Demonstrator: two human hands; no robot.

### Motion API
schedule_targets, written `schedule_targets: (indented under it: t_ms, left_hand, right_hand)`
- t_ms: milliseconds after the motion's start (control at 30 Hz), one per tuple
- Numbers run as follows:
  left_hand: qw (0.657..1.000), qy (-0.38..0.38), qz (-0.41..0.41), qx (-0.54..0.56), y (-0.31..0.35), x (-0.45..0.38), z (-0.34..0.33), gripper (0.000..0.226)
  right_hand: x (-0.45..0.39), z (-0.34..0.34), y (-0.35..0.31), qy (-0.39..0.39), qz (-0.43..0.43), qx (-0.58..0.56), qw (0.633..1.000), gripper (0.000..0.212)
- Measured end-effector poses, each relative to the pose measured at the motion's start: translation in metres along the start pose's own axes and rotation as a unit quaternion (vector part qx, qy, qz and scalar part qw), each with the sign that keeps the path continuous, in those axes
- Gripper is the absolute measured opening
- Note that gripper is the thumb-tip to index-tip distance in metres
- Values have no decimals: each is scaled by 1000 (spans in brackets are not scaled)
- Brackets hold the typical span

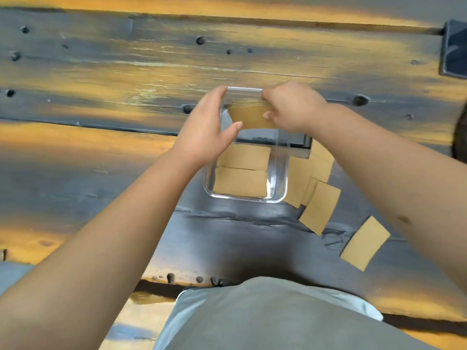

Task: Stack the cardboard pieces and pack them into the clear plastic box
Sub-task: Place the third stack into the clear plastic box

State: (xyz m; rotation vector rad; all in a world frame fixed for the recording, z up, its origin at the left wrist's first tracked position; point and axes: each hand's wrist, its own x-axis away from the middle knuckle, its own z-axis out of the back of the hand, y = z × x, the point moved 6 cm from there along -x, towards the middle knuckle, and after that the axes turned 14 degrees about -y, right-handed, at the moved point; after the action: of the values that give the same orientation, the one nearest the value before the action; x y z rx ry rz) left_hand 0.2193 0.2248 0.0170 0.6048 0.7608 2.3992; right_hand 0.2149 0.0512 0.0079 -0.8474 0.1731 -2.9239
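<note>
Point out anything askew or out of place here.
Several loose cardboard pieces lie fanned and overlapping outside the clear plastic box, right of it; one stray piece sits apart, tilted. Nothing looks damaged.

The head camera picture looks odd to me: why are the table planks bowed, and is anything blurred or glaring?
In the head view, the wide-angle lens bows the table planks; warm orange light streaks its dark wood. The clear plastic box shows pale glints on its walls. The cardboard stack, held by the left hand and right hand, looks slightly soft at its top edge.
</note>
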Motion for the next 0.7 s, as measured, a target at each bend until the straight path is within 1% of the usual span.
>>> schedule_targets:
  t_ms: [67, 167, 267, 367, 433, 633, 700]
  left_hand:
    - [1000, -10, 5, -5, -16, 9, -6, 69]
    - [999, -48, -1, -16, -38, 24, -22, 66]
    - [995, -75, -16, -62, -48, 38, -42, 71]
    - [992, -96, -35, -75, -51, 51, -62, 71]
    - [990, -111, -49, -77, -50, 57, -72, 71]
    - [990, -118, -44, -65, -52, 57, -74, 72]
    - [990, -118, -46, -63, -51, 58, -74, 71]
  right_hand:
    - [-17, -6, 2, -15, -21, 5, 1000, 29]
    - [-41, -18, -8, -60, -30, -15, 998, 27]
    - [-62, -32, -15, -106, -39, -39, 993, 26]
    - [-74, -45, -22, -150, -29, -74, 985, 36]
    - [-79, -48, -24, -166, -22, -64, 984, 41]
    - [-85, -50, -25, -181, -7, 17, 983, 35]
    - [-88, -52, -26, -189, -9, 43, 981, 38]
